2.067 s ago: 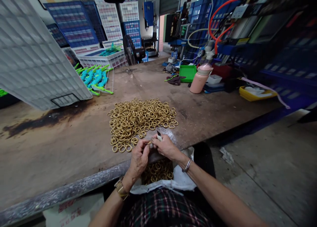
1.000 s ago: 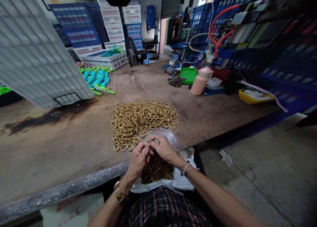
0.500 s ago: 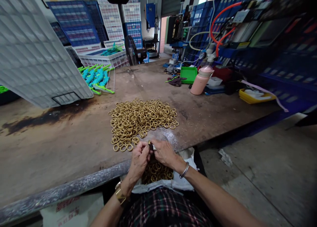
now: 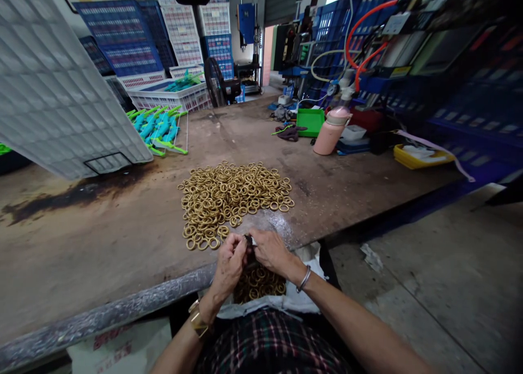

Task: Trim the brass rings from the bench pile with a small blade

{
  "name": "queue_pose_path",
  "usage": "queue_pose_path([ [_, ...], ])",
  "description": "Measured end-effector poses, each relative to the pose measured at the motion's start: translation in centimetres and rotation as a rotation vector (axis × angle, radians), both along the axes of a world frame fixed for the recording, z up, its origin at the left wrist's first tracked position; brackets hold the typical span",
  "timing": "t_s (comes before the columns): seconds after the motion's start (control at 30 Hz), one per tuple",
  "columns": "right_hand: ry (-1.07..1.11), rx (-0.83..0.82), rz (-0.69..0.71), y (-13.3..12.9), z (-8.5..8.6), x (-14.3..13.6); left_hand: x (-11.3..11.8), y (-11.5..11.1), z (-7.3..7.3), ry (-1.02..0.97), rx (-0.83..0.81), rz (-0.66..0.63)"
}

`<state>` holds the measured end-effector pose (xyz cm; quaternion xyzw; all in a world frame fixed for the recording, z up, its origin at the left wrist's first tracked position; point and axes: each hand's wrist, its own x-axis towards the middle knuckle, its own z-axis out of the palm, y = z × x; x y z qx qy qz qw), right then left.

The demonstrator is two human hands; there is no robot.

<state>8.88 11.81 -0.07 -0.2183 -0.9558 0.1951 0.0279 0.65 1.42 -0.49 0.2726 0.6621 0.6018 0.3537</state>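
My left hand (image 4: 231, 262) and my right hand (image 4: 272, 251) meet at the table's front edge, fingers pinched together around a small dark piece (image 4: 248, 240). Something white shows beside that piece, under my right fingers; its shape is too small to tell. Just beyond my hands a pile of gold-coloured rings (image 4: 237, 191) lies on the brown table (image 4: 143, 243). Below my hands, an open white bag (image 4: 302, 300) at my lap holds more rings (image 4: 261, 284), partly covered by my hands.
A white slatted crate (image 4: 69, 85) leans at the left, near blue and green plastic parts (image 4: 159, 128). Farther back on the right are a green tray (image 4: 310, 122), a pink bottle (image 4: 330, 133) and a yellow tray (image 4: 420, 157). Stacked crates (image 4: 118, 36) stand behind.
Both hands hold nearly the same place and grip. The dark piece between my fingers has turned slightly, and the camera view has shifted a little.
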Motion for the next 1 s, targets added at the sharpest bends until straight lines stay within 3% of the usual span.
queue_pose_path([
  [0.2, -0.014, -0.049, 0.032, 0.7, -0.4, -0.3, -0.2, -0.4, -0.1, 0.058, 0.062, -0.048],
  [0.37, 0.097, -0.130, -0.120, 2.1, -0.6, -0.9, 0.4, -0.6, 1.4, -0.107, 0.115, -0.130],
  [0.5, 0.323, -0.538, -0.250, 1.9, -0.3, -1.0, 0.2, -0.4, 1.3, -0.341, 0.198, -0.077],
  [0.63, 0.271, -1.025, -0.241, 0.8, 0.0, -0.7, 0.0, -0.4, 0.7, -0.435, 0.235, -0.034],
  [0.73, 0.241, -1.238, -0.201, 0.4, 0.0, -0.7, 0.0, -0.4, 0.3, -0.401, 0.218, -0.003],
  [0.83, 0.310, -1.161, -0.182, 0.3, -0.2, -0.8, 0.1, -0.5, -0.1, -0.343, 0.163, 0.057],
  [1.0, 0.441, -0.731, -0.124, 0.4, -0.1, -0.8, 0.2, -0.6, -0.3, -0.327, 0.134, 0.123],
])
